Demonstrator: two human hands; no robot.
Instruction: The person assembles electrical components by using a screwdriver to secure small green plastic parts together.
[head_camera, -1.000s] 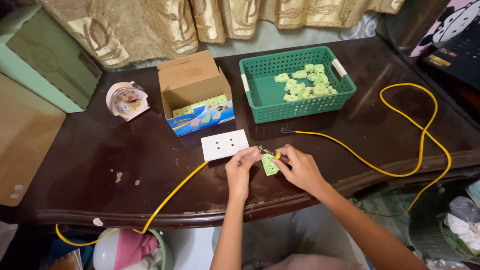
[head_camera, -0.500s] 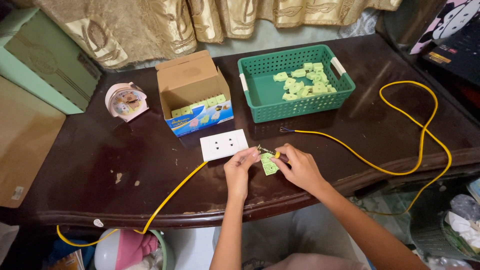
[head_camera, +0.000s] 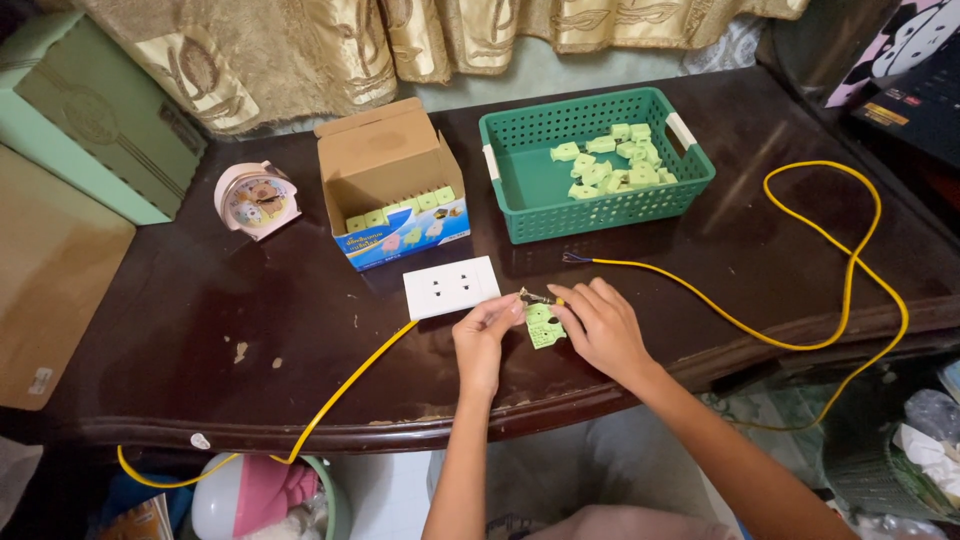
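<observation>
- A dark brown wooden table (head_camera: 200, 330) with a scuffed, glossy top fills the view, with gold patterned curtains (head_camera: 300, 50) hanging behind it.
- A pale green cardboard box (head_camera: 90, 120) leans at the far left edge.
- A green plastic lattice basket (head_camera: 520, 190) sits at the back right of centre and holds a loose pile of small light green plastic parts (head_camera: 610, 160).
- An open brown cardboard carton (head_camera: 380, 160) with a blue printed front stands left of the basket, a row of the same green parts along its inner front edge.
- A long yellow insulated wire (head_camera: 850, 260) loops over the right side of the table; its dark stripped end lies near the basket's front.
- A second yellow wire (head_camera: 340, 390) runs diagonally from the table's near edge up towards the hands.
- A round pink alarm clock (head_camera: 255, 198) stands left of the carton.
- A flat white rectangular socket plate (head_camera: 450, 287) lies face up, long axis running left to right, just beyond the left hand.
- The right hand (head_camera: 605, 330) curls over a small light green plastic socket module (head_camera: 543, 326), fingers pressed on its right side; the module lies flat between both hands near the table's front edge.
- The left hand (head_camera: 482, 338) pinches a thin dark tool tip (head_camera: 535, 297), which points right, above the module.
</observation>
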